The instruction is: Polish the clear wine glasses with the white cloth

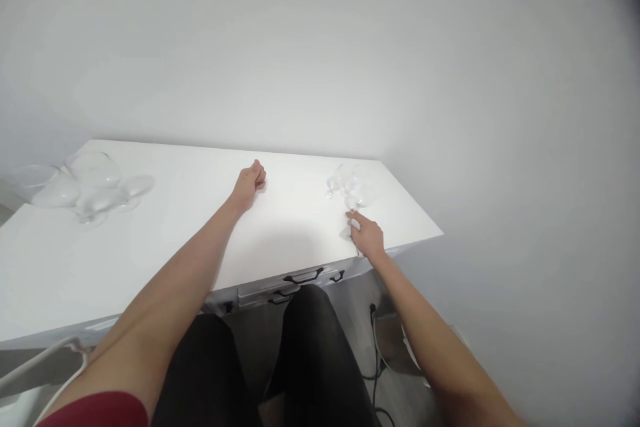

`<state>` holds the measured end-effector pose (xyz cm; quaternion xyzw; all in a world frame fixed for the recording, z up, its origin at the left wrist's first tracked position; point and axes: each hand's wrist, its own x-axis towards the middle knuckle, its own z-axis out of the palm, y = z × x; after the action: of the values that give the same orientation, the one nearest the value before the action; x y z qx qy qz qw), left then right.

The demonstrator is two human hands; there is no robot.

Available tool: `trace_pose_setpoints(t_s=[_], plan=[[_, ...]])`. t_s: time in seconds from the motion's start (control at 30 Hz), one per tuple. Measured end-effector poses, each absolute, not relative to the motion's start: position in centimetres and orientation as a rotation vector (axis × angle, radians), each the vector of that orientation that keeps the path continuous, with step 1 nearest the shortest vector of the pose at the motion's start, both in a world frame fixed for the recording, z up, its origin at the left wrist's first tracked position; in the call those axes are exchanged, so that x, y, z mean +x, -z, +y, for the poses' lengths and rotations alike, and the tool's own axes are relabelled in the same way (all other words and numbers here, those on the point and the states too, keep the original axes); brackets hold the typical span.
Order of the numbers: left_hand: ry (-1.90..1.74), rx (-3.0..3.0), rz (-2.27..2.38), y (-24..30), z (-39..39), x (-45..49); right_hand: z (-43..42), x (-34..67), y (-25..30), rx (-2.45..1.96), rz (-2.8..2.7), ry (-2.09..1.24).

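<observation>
My left hand is closed over the middle of the white tabletop, near its back edge. Whatever its curled fingers may hold is hidden. Over the right part of the table, my right hand is closed with thumb and fingertips pinched together. I cannot make out what is between them. Just beyond these fingertips lies a cluster of clear, rounded, glass-like pieces. Whether the fingers touch it is unclear.
A larger group of clear, bubble-shaped pieces stands at the table's left end. A pale wall rises behind and to the right. Drawers with black handles sit under the front edge. A black cable hangs below right.
</observation>
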<state>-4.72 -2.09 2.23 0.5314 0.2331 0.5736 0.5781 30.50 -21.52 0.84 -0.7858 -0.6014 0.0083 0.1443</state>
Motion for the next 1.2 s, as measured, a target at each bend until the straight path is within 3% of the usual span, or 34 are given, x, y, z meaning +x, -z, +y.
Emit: trace_pose_setpoints(t_s=[0.17, 0.83, 1.2], plan=[[-1.141, 1.324, 0.533, -2.4, -2.8, -4.5, -20.5, 32.0, -0.6, -2.27, -1.673, -0.02], [-1.043, 1.279, 0.508, -2.2, -2.7, -4.4, -18.6, 32.6, -0.7, -2.311, -1.65, 0.022], [-1.224, 0.98, 0.611, -1.8, -2.3, -4.5, -21.4, 28.4, -1.3, -2.532, -1.674, 0.212]])
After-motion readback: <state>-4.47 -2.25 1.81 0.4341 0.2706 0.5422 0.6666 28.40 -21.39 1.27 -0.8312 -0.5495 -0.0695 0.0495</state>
